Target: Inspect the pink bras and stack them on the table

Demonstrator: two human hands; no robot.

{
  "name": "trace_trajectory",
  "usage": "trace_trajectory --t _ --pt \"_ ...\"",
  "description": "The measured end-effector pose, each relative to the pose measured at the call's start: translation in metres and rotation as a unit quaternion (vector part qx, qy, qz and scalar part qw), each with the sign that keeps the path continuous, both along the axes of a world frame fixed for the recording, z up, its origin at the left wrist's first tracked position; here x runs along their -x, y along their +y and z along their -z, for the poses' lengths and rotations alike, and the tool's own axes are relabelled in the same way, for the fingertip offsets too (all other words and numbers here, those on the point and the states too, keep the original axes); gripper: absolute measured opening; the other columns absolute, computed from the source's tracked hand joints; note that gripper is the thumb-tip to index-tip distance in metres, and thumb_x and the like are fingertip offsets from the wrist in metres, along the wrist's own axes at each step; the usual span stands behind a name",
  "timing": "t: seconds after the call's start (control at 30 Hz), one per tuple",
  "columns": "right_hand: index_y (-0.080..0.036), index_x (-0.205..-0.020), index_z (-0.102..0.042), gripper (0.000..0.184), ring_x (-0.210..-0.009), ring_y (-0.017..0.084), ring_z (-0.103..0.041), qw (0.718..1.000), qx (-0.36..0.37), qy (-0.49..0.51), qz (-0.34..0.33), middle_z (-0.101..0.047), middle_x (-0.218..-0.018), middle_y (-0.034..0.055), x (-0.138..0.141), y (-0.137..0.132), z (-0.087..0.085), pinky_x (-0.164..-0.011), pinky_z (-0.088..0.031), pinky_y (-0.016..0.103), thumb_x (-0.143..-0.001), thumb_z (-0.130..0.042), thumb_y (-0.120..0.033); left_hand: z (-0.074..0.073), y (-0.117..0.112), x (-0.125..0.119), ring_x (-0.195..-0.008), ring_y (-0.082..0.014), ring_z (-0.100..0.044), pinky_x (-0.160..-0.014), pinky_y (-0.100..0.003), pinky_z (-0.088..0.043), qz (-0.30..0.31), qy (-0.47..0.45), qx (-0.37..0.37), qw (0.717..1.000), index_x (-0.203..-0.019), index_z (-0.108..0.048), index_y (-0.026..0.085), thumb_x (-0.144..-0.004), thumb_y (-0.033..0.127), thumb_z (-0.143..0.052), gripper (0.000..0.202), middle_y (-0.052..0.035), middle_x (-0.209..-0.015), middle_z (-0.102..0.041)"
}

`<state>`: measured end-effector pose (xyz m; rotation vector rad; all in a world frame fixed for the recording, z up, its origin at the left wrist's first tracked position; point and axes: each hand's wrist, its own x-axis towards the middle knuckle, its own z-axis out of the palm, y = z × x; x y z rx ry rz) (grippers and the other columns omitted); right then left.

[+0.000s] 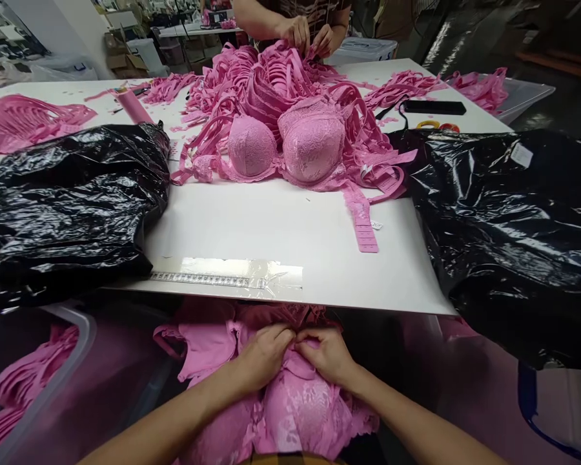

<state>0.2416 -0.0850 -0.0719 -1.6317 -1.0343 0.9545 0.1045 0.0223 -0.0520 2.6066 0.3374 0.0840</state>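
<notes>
Lap: from the head view we see the pink lace bra point(300, 407) below the near edge of the worktop point(271, 226).
Fingers: our left hand point(266, 355) and right hand point(326, 352) nearly meet, both pinching its fabric.
Bags: one glossy black plastic bag point(77, 194) covers the worktop's left side; a second black bag point(527, 226) drapes over the right edge.
Heap: we face piled pink bras point(312, 148) mid-worktop, a co-worker's hands point(295, 35) behind them.
Near edge: a measuring tape point(203, 279) lies under clear film.
Left tub: its translucent rim point(84, 336) surrounds stacked pink garments point(33, 374).
Right tub: the second bag partly covers this blue-handled tub point(484, 413); we cannot tell its contents.
Far-right bin: pink pieces point(481, 87) fill part of the clear bin point(527, 97).
</notes>
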Motion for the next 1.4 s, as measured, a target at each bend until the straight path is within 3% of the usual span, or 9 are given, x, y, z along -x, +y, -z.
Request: trace_trajectory --t 0.2,0.27,0.33,0.43,0.6,0.93,1.17,1.33,1.4 --pt "-0.017 -0.070 -0.068 0.011 -0.050 0.014 -0.061 0.996 0.025 0.077 0.035 -0.070 -0.068 0.0025 -0.006 0.003 -0.004 -0.047 -0.050 0.024 -0.070 -0.061 -0.025 -0.044 -0.020 0.021 -0.076 -0.0172 -0.058 -0.071 -0.030 -0.050 -0.165 -0.060 0.257 0.950 -0.078 -0.060 0.015 -0.088 0.024 -0.045 0.020 -0.0080 -0.081 -0.062" --pt "-0.016 -0.072 -0.067 0.014 -0.041 0.011 -0.055 0.992 0.040 0.113 0.037 -0.069 -0.068 0.0021 -0.010 0.000 -0.009 -0.039 -0.047 0.022 -0.070 -0.063 -0.029 -0.052 -0.031 0.035 -0.062 -0.0149 -0.058 -0.061 -0.028 -0.050 -0.292 0.014 0.467 0.835 -0.072 -0.060 0.014 -0.084 0.034 -0.052 0.024 -0.0056 -0.068 -0.061" --pt "-0.016 -0.070 -0.067 0.016 -0.039 0.009 -0.053 0.983 0.063 0.169 0.041 -0.067 -0.067 0.0010 -0.012 -0.002 -0.016 -0.040 -0.047 0.022 -0.067 -0.067 -0.032 -0.053 -0.040 0.045 -0.062 -0.0151 -0.062 -0.064 -0.028 -0.052 -0.398 0.046 0.646 0.650 -0.074 -0.061 0.012 -0.081 0.038 -0.058 0.027 -0.0076 -0.070 -0.065" --pt "-0.015 -0.066 -0.066 0.020 -0.040 0.007 -0.051 0.967 0.092 0.232 0.051 -0.062 -0.061 -0.0016 -0.011 -0.006 -0.028 -0.042 -0.045 0.020 -0.061 -0.073 -0.033 -0.048 -0.047 0.043 -0.085 -0.0181 -0.067 -0.086 -0.030 -0.050 -0.479 -0.062 0.758 0.438 -0.080 -0.062 0.012 -0.080 0.031 -0.062 0.020 -0.0108 -0.087 -0.069" --pt "-0.016 -0.065 -0.068 0.017 -0.052 0.012 -0.058 0.987 0.035 0.155 0.032 -0.063 -0.071 0.0030 -0.001 -0.011 -0.047 -0.047 -0.049 0.022 -0.066 -0.072 -0.033 -0.041 -0.056 0.011 -0.090 -0.0207 -0.066 -0.089 -0.034 -0.049 -0.466 -0.204 0.791 0.341 -0.083 -0.062 0.012 -0.080 0.023 -0.061 0.012 -0.0088 -0.083 -0.070" --pt "-0.017 -0.072 -0.065 0.023 -0.043 0.009 -0.057 0.989 -0.022 0.121 0.081 -0.056 -0.087 0.0058 0.022 -0.009 -0.035 -0.036 -0.051 0.021 -0.075 -0.065 -0.039 -0.025 -0.071 0.002 -0.084 -0.0204 -0.064 -0.076 -0.033 -0.050 -0.406 -0.128 0.702 0.571 -0.080 -0.063 0.018 -0.081 0.043 -0.055 0.026 -0.0037 -0.072 -0.068" --pt "-0.018 -0.070 -0.069 0.009 -0.066 0.016 -0.063 1.000 -0.024 -0.007 -0.012 -0.063 -0.076 0.0049 0.011 -0.017 -0.036 -0.056 -0.053 0.025 -0.075 -0.062 -0.022 -0.047 -0.064 0.038 -0.055 -0.0139 -0.059 -0.050 -0.022 -0.044 -0.350 0.026 0.727 0.590 -0.071 -0.061 0.014 -0.073 0.054 -0.061 0.040 -0.0060 -0.066 -0.065" --pt "-0.020 -0.075 -0.068 0.014 -0.070 0.016 -0.063 0.990 -0.076 -0.101 -0.057 -0.066 -0.075 0.0043 0.016 -0.017 -0.035 -0.064 -0.050 0.026 -0.078 -0.056 -0.014 -0.070 -0.043 0.057 -0.059 -0.0149 -0.055 -0.054 -0.024 -0.041 -0.257 0.058 0.340 0.902 -0.071 -0.066 0.014 -0.083 0.031 -0.050 0.026 -0.0048 -0.066 -0.062" --pt "-0.020 -0.075 -0.068 0.015 -0.069 0.016 -0.063 0.987 -0.084 -0.111 -0.079 -0.066 -0.075 0.0040 0.020 -0.016 -0.035 -0.064 -0.049 0.025 -0.079 -0.055 -0.013 -0.069 -0.034 0.049 -0.072 -0.0175 -0.058 -0.066 -0.027 -0.043 -0.226 0.022 0.194 0.954 -0.081 -0.068 0.016 -0.082 0.021 -0.048 0.021 -0.0066 -0.079 -0.064"
